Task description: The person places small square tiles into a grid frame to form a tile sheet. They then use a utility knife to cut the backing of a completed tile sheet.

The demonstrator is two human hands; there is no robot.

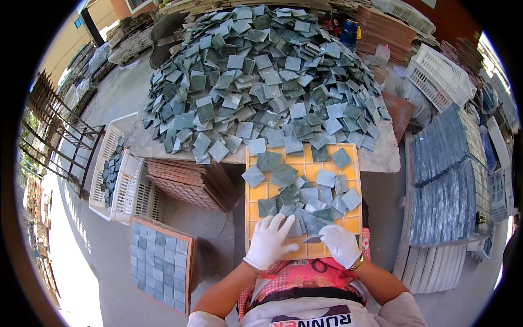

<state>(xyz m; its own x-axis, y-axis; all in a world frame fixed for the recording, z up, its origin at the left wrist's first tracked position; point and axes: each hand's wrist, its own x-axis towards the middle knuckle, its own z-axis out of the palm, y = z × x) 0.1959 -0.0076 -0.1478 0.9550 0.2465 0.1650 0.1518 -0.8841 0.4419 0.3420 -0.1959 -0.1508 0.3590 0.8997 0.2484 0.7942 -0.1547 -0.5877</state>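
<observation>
In front of me lies a yellow gridded tray (pixel 257 197), with loose grey-green square stone tiles (pixel 307 194) scattered and overlapping on it. My left hand (pixel 271 241), in a white glove, is over the tray's near left part. Its fingers are spread, with the tips at the nearest tiles. At the near right, my right hand (pixel 340 246), also gloved in white, pinches one dark stone tile (pixel 312 238) by its edge. That tile is tilted up, close to the tiles beneath my fingers.
Beyond the tray, a large tile heap (pixel 261 82) covers the table (pixel 388 155). At left stand a white plastic crate (pixel 128 182) with tiles and a board of gridded tiles (pixel 159 261). Stacked tile sheets (pixel 444 201) are on the right, below more white crates (pixel 440 76).
</observation>
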